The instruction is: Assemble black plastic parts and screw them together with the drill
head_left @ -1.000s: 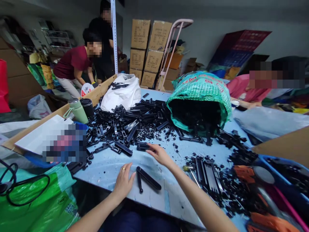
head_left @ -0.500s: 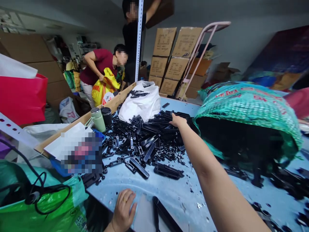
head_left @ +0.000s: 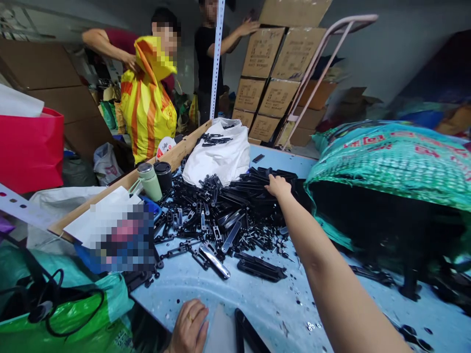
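My right hand [head_left: 278,187] reaches across the table to the far side of a heap of long black parts [head_left: 235,196]. Its fingers are bent closed at a black part among them; the fingertips are partly hidden. At the near table edge rests my left hand [head_left: 189,324], fingers loosely curved, thumb apart, holding nothing. Just right of it, a black folding bar [head_left: 250,331] lies on a pale sheet [head_left: 219,331]. A black hinged piece [head_left: 261,267] and a shiny flat bar [head_left: 214,261] lie in front of the heap, near many small screws [head_left: 263,235].
A green woven sack [head_left: 397,166] gapes on the right with black parts inside. A white bag [head_left: 221,157], green flask [head_left: 149,181] and black cup [head_left: 163,176] stand behind. A wooden rail [head_left: 187,147] edges the left. Two people work beyond, near stacked cartons [head_left: 263,51].
The view has shifted slightly. My hands stay in nearly the same places. Beyond the table, one person has straightened and lifted a yellow bag; the other has lowered an arm beside a carton on the stack.
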Motion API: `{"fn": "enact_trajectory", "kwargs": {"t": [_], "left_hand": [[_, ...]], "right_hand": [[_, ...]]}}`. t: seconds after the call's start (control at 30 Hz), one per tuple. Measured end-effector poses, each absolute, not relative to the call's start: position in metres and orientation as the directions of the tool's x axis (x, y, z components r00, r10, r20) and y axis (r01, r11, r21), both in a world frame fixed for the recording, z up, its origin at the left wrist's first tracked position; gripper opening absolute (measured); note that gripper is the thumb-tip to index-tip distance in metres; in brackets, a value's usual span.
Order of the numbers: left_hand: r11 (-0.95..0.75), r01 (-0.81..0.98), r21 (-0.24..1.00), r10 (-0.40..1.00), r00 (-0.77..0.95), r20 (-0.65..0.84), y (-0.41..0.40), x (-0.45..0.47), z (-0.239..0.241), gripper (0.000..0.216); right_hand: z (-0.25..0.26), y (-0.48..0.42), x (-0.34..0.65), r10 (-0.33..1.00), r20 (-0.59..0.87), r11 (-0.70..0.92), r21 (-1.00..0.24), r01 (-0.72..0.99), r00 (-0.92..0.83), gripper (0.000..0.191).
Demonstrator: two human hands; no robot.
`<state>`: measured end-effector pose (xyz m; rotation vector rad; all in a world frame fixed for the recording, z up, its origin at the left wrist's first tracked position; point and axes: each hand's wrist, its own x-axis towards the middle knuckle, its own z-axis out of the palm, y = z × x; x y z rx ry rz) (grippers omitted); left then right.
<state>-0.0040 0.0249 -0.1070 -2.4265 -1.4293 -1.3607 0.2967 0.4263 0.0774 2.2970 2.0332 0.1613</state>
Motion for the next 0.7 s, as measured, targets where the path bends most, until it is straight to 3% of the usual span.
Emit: {"fn": "enact_trajectory", "kwargs": {"t": [0.33, 0.5, 0.6, 0.7], "left_hand": [[-0.596, 0.714, 0.368, 0.689, 0.218, 0.692, 0.026, -0.003, -0.091, 0.032], [-0.575, 0.688, 0.443, 0.736, 0.199, 0.647, 0.030, -0.002, -0.079, 0.053], [-0.561, 0.708, 0.429, 0.743, 0.203, 0.637, 0.063, 0.000, -0.045, 0.062], [-0.461, 0.810, 0.361, 0.715, 0.098, 0.692, 0.137, 0.003, 0.019, 0.041]], "right_hand": [[0.078, 0.411, 0.304, 0.991, 0.074, -0.117, 0.138, 0.983, 0.108, 0.053], [0.082, 0.397, 0.321, 0.985, 0.113, -0.146, 0.126, 0.981, 0.132, 0.054], [0.081, 0.388, 0.332, 0.982, 0.124, -0.155, 0.123, 0.980, 0.139, 0.053], [0.080, 0.379, 0.342, 0.977, 0.138, -0.180, 0.115, 0.977, 0.164, 0.054]]}}
